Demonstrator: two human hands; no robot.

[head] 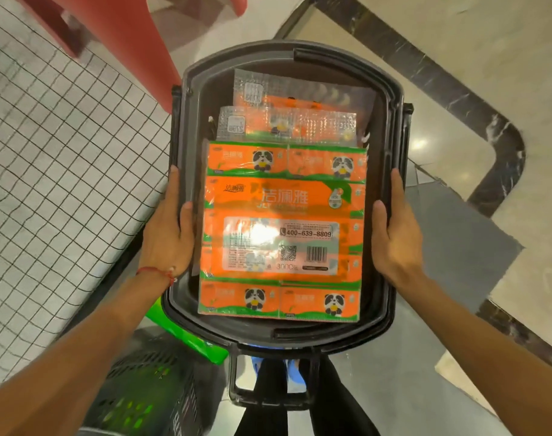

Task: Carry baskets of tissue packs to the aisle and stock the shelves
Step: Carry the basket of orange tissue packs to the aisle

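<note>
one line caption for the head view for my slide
Both hands, left and right, grip the rim of a dark basket packed with orange tissue packs.

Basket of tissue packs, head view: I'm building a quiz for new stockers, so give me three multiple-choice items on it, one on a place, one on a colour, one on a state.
1. Where does the second basket with green contents sit?
A. Lower left, beside the person's legs
B. On top of the red stool
C. Inside the held basket

2. What is the main colour of the tissue packs?
A. Blue
B. Orange
C. Black

3. How is the dark basket held?
A. By one hand on its handle
B. Not held at all
C. By both hands on its side rims

Answers:
1 A, the second basket lies low at the left.
2 B, the tissue packs are orange with green edging and pandas.
3 C, the left hand and right hand grip opposite rims of the dark basket.
</note>
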